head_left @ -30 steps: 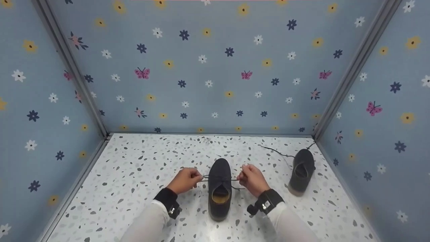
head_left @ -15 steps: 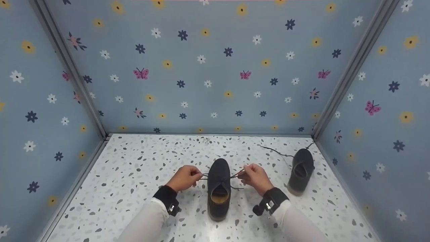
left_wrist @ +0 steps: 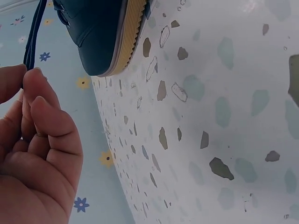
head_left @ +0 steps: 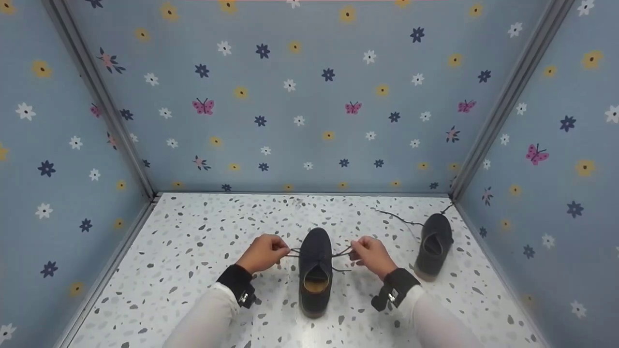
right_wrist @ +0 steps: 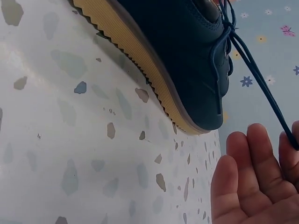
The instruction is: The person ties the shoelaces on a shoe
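The left hand (head_left: pixel 263 252) pinches a doubled length of thin dark-blue lace (left_wrist: pixel 32 39) and the right hand (head_left: pixel 373 255) apparently another, flanking a dark-blue, yellow-soled shoe (head_left: pixel 315 263) at lower centre.

- The right hand (head_left: pixel 373 256) has moved outward from the shoe (head_left: pixel 315 265).
- The lace (head_left: pixel 342 253) between them, seen as one straight strand earlier, now shows two spread strands.
- The left hand (head_left: pixel 262 253) has shifted slightly toward the toe.
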The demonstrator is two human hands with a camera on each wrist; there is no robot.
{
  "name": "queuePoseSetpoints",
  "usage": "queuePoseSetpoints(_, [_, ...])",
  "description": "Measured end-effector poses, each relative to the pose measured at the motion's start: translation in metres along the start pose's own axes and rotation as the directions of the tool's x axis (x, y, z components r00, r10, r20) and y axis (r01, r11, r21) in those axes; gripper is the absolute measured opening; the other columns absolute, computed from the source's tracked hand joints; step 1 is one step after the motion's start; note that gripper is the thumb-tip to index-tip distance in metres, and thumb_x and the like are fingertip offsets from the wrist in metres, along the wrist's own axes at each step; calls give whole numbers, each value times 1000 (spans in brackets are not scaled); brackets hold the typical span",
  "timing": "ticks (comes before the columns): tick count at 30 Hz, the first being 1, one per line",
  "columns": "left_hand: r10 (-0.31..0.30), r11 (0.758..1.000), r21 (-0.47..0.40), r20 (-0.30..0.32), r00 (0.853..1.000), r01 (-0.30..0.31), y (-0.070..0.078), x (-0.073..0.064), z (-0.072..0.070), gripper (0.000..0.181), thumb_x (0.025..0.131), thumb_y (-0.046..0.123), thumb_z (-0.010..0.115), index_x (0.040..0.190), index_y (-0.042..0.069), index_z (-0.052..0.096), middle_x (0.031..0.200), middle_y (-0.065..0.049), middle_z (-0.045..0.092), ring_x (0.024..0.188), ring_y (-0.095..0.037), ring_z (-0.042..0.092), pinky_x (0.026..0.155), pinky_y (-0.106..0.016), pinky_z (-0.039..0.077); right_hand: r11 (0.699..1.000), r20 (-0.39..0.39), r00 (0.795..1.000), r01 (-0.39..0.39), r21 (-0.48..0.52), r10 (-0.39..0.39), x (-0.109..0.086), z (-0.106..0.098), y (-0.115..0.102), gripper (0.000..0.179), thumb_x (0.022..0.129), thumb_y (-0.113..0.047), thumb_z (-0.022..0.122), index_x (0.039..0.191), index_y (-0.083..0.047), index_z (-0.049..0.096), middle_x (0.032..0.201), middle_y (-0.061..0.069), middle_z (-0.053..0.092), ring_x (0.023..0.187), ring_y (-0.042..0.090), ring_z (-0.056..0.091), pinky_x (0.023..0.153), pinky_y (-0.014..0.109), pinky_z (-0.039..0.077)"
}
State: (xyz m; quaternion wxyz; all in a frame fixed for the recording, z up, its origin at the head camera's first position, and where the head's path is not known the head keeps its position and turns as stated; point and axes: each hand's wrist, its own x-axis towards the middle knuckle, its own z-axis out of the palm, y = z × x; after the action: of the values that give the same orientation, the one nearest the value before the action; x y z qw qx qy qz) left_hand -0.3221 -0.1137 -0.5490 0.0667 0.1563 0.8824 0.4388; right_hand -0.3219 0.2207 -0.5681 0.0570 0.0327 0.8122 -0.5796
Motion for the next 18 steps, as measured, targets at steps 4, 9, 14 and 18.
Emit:
queuePoseSetpoints(4, [15,1000,14,-9,1000,-15,5,-1,-2,14,100,17,68,100,5,77,83,-4,75,65,-10,65,66,-29,54,997,9,1000,4,-79,-4,-2,-3,-2,24,105,-27,61,89,-8,63,90,7,74,84,16,74,75,32,60])
queuePoseSetpoints(9, [-11,1000,3,-59,998,11,14,-3,-6,11,100,18,69,98,10,76,84,-6,74,68,-11,66,67,-30,54,983,13,1000,26,-182,-24,-5,-6,-5,26,104,-30,62,88,-11,64,90,4,74,85,16,73,74,30,58])
queuePoseSetpoints(14, [0,1000,-10,-111,994,-1,25,-3,-9,10,100,20,70,95,12,75,77,-1,70,66,-12,64,65,-31,51,950,31,996,86,-300,-81,-7,-10,-6,26,103,-31,63,85,-13,65,87,1,73,81,14,69,69,27,52])
queuePoseSetpoints(18, [26,1000,-3,-90,996,-27,34,-5,-8,11,99,23,71,94,14,74,79,0,71,67,-11,64,66,-30,52,926,64,988,153,-346,-139,-8,-17,-7,25,104,-31,64,86,-13,67,87,5,72,76,13,64,65,28,49])
